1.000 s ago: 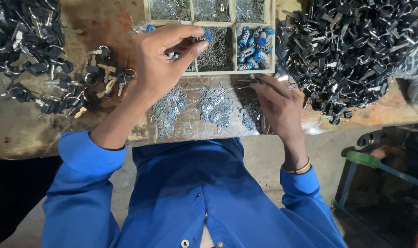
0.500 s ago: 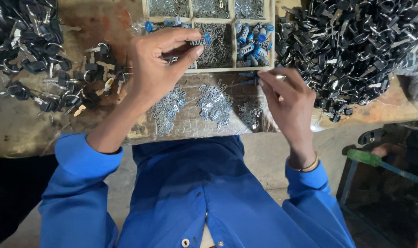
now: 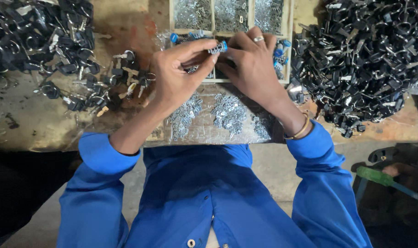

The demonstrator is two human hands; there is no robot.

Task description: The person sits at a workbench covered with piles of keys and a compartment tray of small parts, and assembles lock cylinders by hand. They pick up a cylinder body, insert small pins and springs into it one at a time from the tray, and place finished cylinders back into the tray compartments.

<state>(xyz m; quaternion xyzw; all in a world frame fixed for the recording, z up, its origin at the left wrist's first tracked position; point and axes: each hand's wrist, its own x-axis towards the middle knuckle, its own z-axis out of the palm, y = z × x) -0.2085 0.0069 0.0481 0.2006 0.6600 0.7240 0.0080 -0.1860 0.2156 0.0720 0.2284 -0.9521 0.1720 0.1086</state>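
Observation:
My left hand (image 3: 179, 76) pinches a small blue-capped cylinder part (image 3: 218, 47) between thumb and forefinger, above a wooden compartment tray (image 3: 289, 50). My right hand (image 3: 252, 62), a ring on one finger and a bangle on the wrist, presses against that part from the right, fingertips touching it. Both hands meet over the tray's near compartments, which hold more blue-capped parts (image 3: 280, 48) and dark small pieces. Below the hands, small silver metal pieces (image 3: 227, 112) lie in clumps on clear plastic at the bench's near edge.
A big heap of black keys and rings (image 3: 365, 59) fills the right of the bench. Another dark heap (image 3: 34, 36) lies far left, with loose keys (image 3: 112, 87) beside it. The tray's far compartments (image 3: 227, 11) hold silver bits. A green-handled tool (image 3: 383, 179) lies low right.
My right hand rose from the silver pieces at the bench edge up to the tray and joined my left hand on the blue-capped part. The left hand stayed nearly in place.

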